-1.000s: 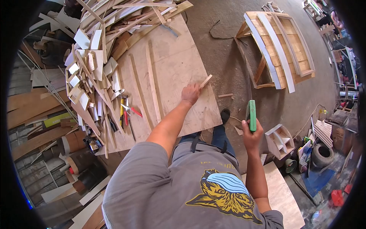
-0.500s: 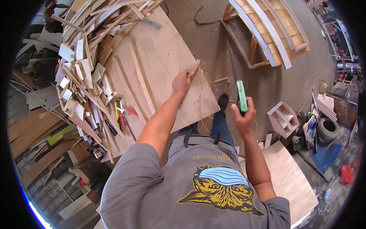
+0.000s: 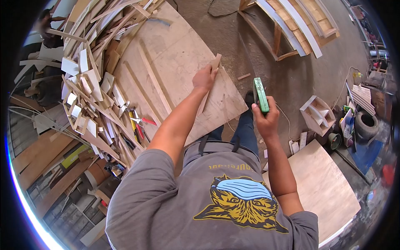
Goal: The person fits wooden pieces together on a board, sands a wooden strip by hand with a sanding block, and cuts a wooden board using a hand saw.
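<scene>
My left hand (image 3: pixel 203 79) is closed around a narrow wooden strip (image 3: pixel 216 62) near the right edge of a plywood tabletop (image 3: pixel 179 46). The strip's far end sticks out past my fingers at the board's edge, and its near part runs back toward me below the hand. Off the board to the right, my right hand (image 3: pixel 267 117) grips a handsaw by its green handle (image 3: pixel 260 94). The thin saw blade (image 3: pixel 247 52) points away from me over the floor, apart from the strip. Two longer wooden strips (image 3: pixel 153 79) lie on the tabletop left of my left hand.
Offcuts (image 3: pixel 89 87) pile up along the tabletop's left side, beside red-handled pliers (image 3: pixel 146 121). A curved wooden frame (image 3: pixel 277 41) stands ahead on the right. A small wooden box (image 3: pixel 318 116), a tyre (image 3: pixel 366 124) and a plywood sheet (image 3: pixel 321 179) are at right. Another person (image 3: pixel 50 31) is far left.
The view has shifted slightly, so the tabletop and both hands' surroundings sit a little differently. Both hands keep their holds on the strip and the saw, and the blade stays apart from the strip.
</scene>
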A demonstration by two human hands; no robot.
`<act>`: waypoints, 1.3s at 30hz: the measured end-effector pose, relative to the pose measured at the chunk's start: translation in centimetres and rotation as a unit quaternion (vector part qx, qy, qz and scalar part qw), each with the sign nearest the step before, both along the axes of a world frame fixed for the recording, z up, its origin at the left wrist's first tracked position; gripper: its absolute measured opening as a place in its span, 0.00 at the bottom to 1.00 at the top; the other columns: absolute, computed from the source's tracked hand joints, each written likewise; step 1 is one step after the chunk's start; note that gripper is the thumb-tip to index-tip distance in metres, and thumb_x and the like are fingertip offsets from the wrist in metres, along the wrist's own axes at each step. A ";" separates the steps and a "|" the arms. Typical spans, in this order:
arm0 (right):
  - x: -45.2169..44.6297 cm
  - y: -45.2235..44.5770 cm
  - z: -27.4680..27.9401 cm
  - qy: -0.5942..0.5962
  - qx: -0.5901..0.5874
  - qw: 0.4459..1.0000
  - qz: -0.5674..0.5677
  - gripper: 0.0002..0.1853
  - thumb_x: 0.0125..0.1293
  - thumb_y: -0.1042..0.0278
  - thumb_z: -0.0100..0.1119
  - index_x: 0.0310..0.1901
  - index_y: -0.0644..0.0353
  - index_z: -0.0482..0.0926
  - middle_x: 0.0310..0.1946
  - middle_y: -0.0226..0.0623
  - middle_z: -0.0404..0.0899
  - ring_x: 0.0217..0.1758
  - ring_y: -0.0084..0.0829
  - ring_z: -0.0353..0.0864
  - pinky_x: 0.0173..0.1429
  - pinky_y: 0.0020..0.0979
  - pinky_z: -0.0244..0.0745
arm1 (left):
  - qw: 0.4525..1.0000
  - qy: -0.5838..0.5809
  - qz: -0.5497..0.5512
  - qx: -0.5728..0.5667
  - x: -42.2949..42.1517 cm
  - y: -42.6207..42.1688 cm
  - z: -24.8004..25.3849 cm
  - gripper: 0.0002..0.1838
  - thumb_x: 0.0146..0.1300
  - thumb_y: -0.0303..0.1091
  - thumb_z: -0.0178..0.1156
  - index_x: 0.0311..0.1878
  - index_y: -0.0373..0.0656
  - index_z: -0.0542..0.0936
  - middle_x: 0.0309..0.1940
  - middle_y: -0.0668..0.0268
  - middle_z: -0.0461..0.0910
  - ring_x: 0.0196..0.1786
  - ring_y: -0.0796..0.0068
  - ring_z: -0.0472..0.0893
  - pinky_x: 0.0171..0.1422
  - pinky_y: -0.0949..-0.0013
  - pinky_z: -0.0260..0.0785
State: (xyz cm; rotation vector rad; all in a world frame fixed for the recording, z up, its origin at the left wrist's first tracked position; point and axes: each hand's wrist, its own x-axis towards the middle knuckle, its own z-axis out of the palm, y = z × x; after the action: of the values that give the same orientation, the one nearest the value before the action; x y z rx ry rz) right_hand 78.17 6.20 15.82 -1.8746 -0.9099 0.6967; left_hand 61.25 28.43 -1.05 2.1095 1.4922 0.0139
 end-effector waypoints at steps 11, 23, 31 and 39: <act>-0.8 0.6 -0.5 0.004 -0.001 1.000 -0.017 0.10 0.68 0.70 0.68 0.47 0.62 0.78 0.30 0.45 0.85 0.34 0.43 0.89 0.38 0.39 0.79 | 1.000 0.004 -0.007 0.003 1.8 -0.2 -0.1 0.21 0.77 0.56 0.53 0.55 0.49 0.78 0.47 0.55 0.86 0.47 0.44 0.87 0.48 0.44 0.79; -1.9 2.3 -0.6 -0.042 0.036 0.998 0.016 0.10 0.70 0.67 0.68 0.46 0.61 0.78 0.30 0.48 0.84 0.34 0.49 0.89 0.37 0.41 0.80 | 1.000 -0.002 0.027 0.010 2.1 -1.3 1.3 0.22 0.76 0.54 0.56 0.57 0.46 0.78 0.51 0.54 0.85 0.57 0.44 0.83 0.57 0.41 0.75; -2.9 3.7 -1.9 -0.042 0.042 0.998 0.015 0.10 0.70 0.67 0.69 0.42 0.61 0.77 0.28 0.46 0.83 0.31 0.49 0.88 0.35 0.41 0.80 | 0.966 0.008 0.215 0.145 6.0 0.9 -3.5 0.38 0.78 0.60 0.46 0.77 0.39 0.67 0.82 0.44 0.56 0.86 0.37 0.47 0.85 0.36 0.42; -3.7 4.1 -3.5 -0.012 0.022 1.000 0.013 0.10 0.69 0.68 0.69 0.41 0.61 0.76 0.26 0.46 0.82 0.31 0.49 0.88 0.35 0.40 0.79 | 0.966 0.032 0.250 0.058 7.3 1.3 -4.1 0.43 0.80 0.62 0.39 0.87 0.47 0.47 0.87 0.47 0.35 0.88 0.41 0.30 0.88 0.37 0.28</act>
State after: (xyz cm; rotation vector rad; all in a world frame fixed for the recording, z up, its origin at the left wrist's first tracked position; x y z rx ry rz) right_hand 74.48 10.28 12.29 -1.8393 -0.9589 0.6649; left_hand 68.57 29.69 -5.17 1.7758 2.0690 0.2269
